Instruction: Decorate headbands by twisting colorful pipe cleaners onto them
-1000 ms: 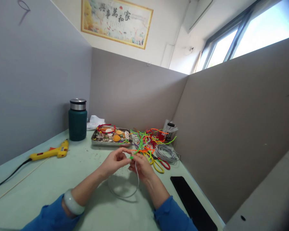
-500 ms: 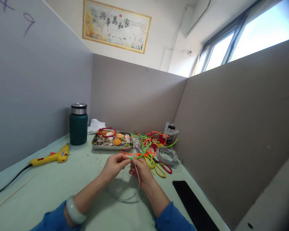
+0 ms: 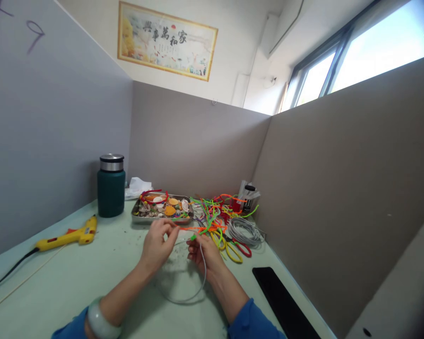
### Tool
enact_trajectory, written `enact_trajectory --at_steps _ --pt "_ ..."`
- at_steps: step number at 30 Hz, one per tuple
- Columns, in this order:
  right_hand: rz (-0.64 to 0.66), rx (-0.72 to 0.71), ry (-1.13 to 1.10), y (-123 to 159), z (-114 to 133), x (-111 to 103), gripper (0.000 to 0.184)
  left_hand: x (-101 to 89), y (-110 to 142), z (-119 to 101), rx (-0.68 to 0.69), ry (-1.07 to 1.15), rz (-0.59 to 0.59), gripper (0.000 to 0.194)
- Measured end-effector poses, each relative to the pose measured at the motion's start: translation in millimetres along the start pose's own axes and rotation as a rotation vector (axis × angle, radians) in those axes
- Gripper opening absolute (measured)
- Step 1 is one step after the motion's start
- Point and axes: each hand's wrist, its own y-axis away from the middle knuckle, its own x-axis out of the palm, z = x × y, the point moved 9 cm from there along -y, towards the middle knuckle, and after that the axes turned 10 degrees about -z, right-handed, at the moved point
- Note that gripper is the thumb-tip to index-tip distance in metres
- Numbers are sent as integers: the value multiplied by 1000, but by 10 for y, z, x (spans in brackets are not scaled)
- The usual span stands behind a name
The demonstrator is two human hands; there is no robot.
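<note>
A loop of thin grey wire hangs between my hands above the table. My right hand is closed, pinching the wire where a bright green pipe cleaner is wrapped around it. The pipe cleaner's loose tail seems to run up towards the pile behind. My left hand is closed too, thumb against fingers, to the left of the green wrap. A thin grey stretch of wire shows between the two hands, and the left fingertips appear to pinch it. The loop's left side is partly hidden by the left hand.
Behind my hands are a metal tray of shells, tangled pipe cleaners, a grey wire coil and scissors. At left are a yellow glue gun and green flask. A black strip lies right. Partitions enclose the table.
My left hand has drawn away from the green wrap towards the left, opening a gap between the hands. My right hand stays at the wrap. The view has shifted slightly.
</note>
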Motion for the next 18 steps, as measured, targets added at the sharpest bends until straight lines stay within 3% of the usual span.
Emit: enact_trajectory --at_steps 2,5,7,9,12,14,15,18 --pt "-11 7 -12 -6 -2 -14 32 -1 -13 13 70 -72 -26 22" --pt "-19 12 -1 -23 -16 -29 32 131 16 85 66 -73 83 36" --pt "-23 15 12 -45 -35 -45 31 165 41 1 113 -60 145 33" --pt "-30 5 28 -79 -47 -70 30 111 65 -259 256 -71 142 26" --pt "-42 -63 69 -134 -21 -105 26 100 232 -821 514 -47 164 20" --pt "-46 -84 86 -156 -15 -116 26 294 588 -1251 761 23 320 14" --pt "-48 -77 88 -159 -24 -120 26 384 841 -1466 931 61 351 21" --pt "-53 -42 82 -142 -47 -128 27 783 1514 -1820 1196 15 347 27"
